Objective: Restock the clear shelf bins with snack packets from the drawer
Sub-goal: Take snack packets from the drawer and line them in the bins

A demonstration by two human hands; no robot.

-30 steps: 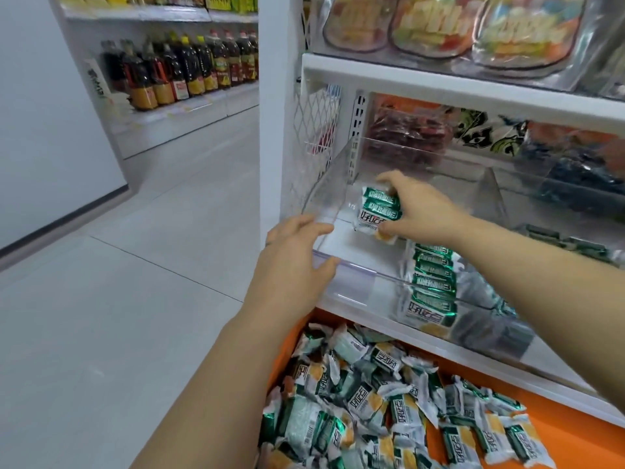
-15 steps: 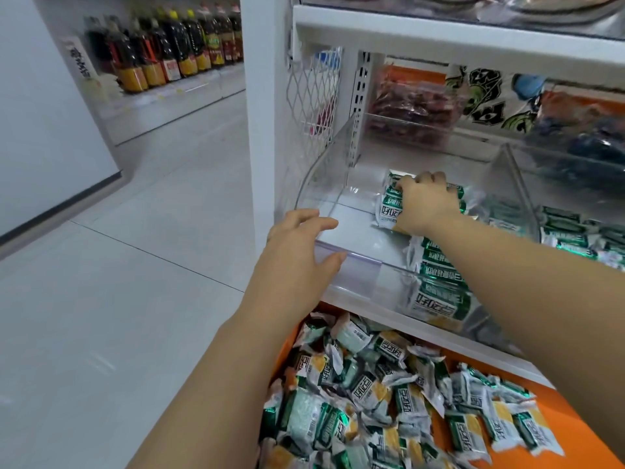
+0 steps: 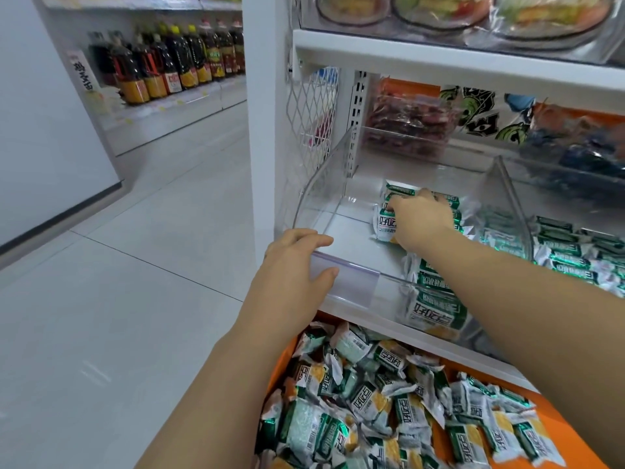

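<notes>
Two bare hands meet at the centre of the frame. The left hand [image 3: 297, 262] hooks its fingers, held together, over the front lip of the clear bin [image 3: 355, 277], thumb pressed on the outer face. The right hand [image 3: 419, 221] reaches deep into that bin, right of centre, fingers curled down round a stack of packets [image 3: 384, 225] toward the bin's back. A row of packets [image 3: 436, 306] lies nearer the lip, beneath the forearm. At the bottom, the orange drawer [image 3: 281, 365] holds a heap of loose packets [image 3: 365, 407].
</notes>
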